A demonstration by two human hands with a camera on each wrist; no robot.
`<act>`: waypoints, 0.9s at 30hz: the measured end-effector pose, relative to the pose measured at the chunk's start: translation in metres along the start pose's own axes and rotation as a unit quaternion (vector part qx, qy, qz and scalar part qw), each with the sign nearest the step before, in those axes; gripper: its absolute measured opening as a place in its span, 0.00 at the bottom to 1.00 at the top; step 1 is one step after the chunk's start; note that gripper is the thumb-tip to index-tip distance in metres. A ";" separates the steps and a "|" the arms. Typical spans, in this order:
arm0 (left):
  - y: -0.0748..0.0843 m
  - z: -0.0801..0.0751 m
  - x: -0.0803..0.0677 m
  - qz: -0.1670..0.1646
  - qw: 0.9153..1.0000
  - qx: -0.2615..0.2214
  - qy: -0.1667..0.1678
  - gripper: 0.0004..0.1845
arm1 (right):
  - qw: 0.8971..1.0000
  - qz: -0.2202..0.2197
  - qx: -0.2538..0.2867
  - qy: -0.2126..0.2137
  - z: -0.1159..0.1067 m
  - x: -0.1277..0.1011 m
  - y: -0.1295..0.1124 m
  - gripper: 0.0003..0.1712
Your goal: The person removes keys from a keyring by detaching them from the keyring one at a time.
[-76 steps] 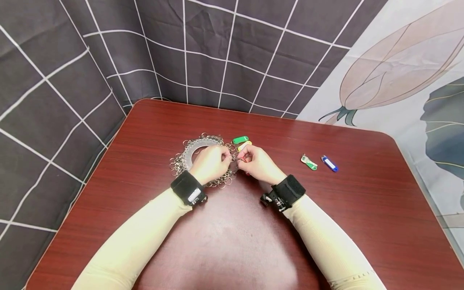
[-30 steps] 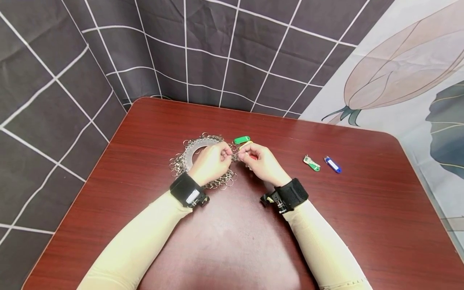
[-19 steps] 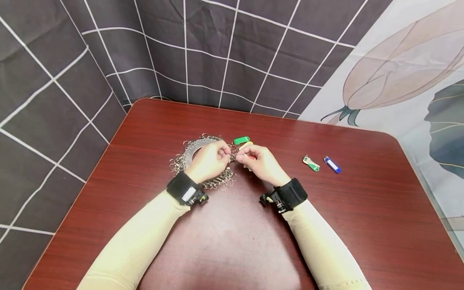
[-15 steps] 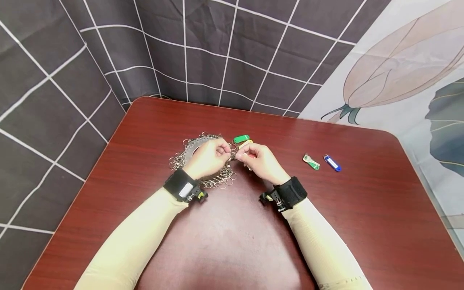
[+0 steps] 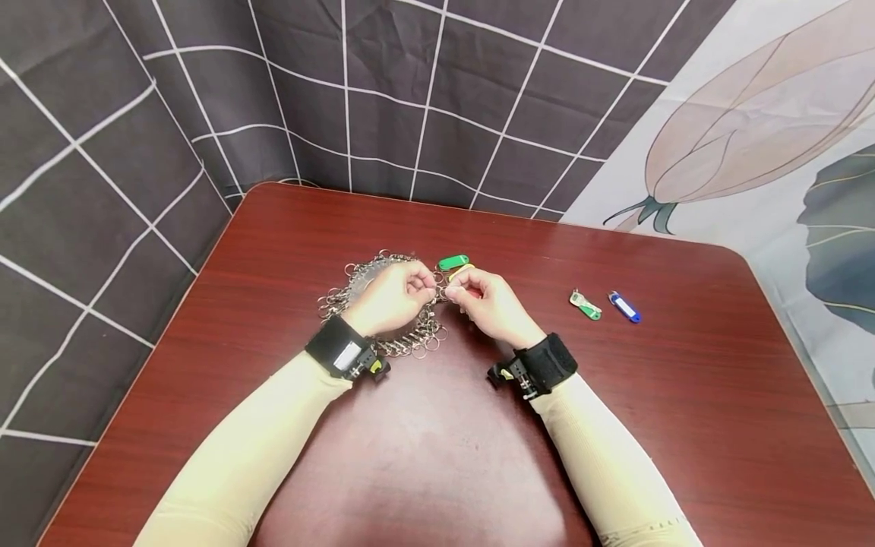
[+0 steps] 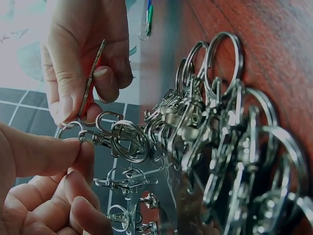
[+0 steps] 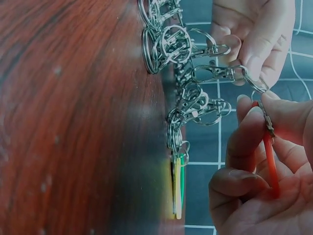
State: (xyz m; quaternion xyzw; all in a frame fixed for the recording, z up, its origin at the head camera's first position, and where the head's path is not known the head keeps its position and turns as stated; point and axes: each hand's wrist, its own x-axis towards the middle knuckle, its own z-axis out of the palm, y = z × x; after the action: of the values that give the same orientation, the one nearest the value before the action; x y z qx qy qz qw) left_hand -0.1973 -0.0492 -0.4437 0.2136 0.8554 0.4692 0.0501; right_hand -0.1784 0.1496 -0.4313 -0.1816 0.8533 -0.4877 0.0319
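My left hand (image 5: 415, 286) pinches the small split ring of a metal swivel clasp (image 6: 123, 140), seen as the clasp (image 7: 215, 73) from the other wrist. That clasp hangs from a big silver hoop of key rings (image 5: 355, 285) lying on the table. My right hand (image 5: 467, 289) meets it fingertip to fingertip and grips a red key tag (image 7: 270, 164) edge-on, its metal end at the split ring. In the left wrist view the red key tag (image 6: 92, 76) stands between the right hand's thumb and fingers (image 6: 105, 78). A green tag (image 5: 453, 262) and a yellow tag (image 5: 462, 270) lie just beyond the hands.
On the red-brown table (image 5: 683, 425), a green tag with a ring (image 5: 585, 305) and a blue tag (image 5: 623, 307) lie to the right of the hands. Dark checked cloth (image 5: 424, 91) hangs behind the table and at its left.
Both hands stay together at the same spot, still pinching the ring and the red tag. Only small finger shifts and a slight drift of the view show.
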 end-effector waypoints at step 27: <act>0.005 0.003 -0.002 0.044 0.996 0.058 0.045 0.03 | 0.999 0.019 0.033 0.014 0.005 0.006 0.021 0.02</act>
State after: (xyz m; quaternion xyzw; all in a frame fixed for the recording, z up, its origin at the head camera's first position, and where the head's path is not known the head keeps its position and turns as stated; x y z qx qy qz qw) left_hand -0.1927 -0.0449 -0.4416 0.2326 0.8722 0.4299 -0.0220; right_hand -0.1889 0.1531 -0.4504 -0.1571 0.8407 -0.5170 0.0352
